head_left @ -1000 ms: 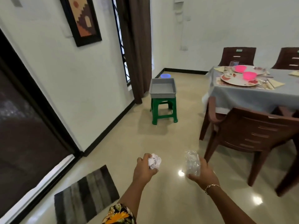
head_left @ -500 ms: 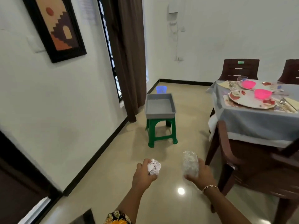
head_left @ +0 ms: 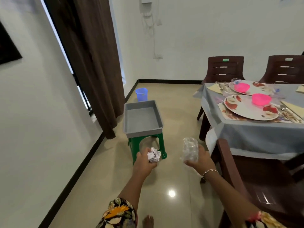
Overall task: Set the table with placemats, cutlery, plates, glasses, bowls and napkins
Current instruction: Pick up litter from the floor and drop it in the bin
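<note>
Glossy floor tiles run toward a laid tabletop [head_left: 209, 93] on the right. Over them, the crumpled white paper wad [head_left: 153, 156], likely light and squashable anywhere, is clenched in the left hand [head_left: 144, 162]. The right hand [head_left: 199, 159] grasps crinkled clear plastic [head_left: 189, 148], probably flimsy and slippery, near its base. Both holds match the earlier frame, but the grey tray [head_left: 141, 119] on its green stool [head_left: 134, 145] appears nearer.

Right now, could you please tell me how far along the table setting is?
Mostly done, it seems: two places on the table show placemats, plates, pink bowls, cutlery, napkins and glasses. In hand: the left hand grips crumpled paper, the right hand a crumpled clear wrapper, away from the table. Left: probably discarding these; the grey tray on the stool holds nothing visible.
</note>
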{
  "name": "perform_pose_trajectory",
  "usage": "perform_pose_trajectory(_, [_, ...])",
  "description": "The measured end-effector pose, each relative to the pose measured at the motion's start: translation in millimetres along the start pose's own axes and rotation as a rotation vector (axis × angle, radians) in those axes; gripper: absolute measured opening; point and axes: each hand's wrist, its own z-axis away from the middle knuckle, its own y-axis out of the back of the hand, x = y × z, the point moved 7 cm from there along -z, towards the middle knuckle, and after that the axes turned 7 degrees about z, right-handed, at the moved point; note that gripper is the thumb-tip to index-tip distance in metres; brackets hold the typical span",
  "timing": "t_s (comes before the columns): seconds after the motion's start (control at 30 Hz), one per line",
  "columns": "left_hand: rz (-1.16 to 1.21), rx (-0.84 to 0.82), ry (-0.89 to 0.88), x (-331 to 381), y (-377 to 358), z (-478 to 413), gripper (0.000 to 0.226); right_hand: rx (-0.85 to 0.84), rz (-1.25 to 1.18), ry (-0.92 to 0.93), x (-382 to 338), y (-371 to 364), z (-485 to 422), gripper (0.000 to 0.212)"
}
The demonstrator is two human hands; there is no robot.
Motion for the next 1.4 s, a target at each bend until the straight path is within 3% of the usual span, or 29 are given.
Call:
perform_pose_trajectory(0.43, [0.027, -0.092, -0.002, 37, 28, -320, 0.052, 0.072, 0.009, -0.127, -86, 10, -276, 0.087])
perform_pose_trajectory(0.6, [0.026, -0.181, -0.025, 66, -8, -411, 0.053, 0.145, -0.071, -0.184, -82, 30, -366, 0.089])
perform_pose_trajectory(0.8, [0.099, -0.175, -0.026, 108, -61, -529, 0.054, 0.194, -0.099, -0.187, -61, 63, -491, 0.088])
perform_pose_trajectory(1.03, [0.171, -0.167, -0.025, 181, -128, -674, 0.051, 0.174, 0.012, -0.145, -39, 111, -628, 0.083])
perform_pose_trajectory(1.23, [0.142, -0.213, -0.025, 211, -166, -749, 0.053, 0.1, -0.043, -0.15, -29, 115, -708, 0.091])
perform_pose_trajectory(1.4, [0.13, -0.208, 0.016, 225, -184, -821, 0.054, 0.108, -0.08, -0.167, -18, 129, -778, 0.082])
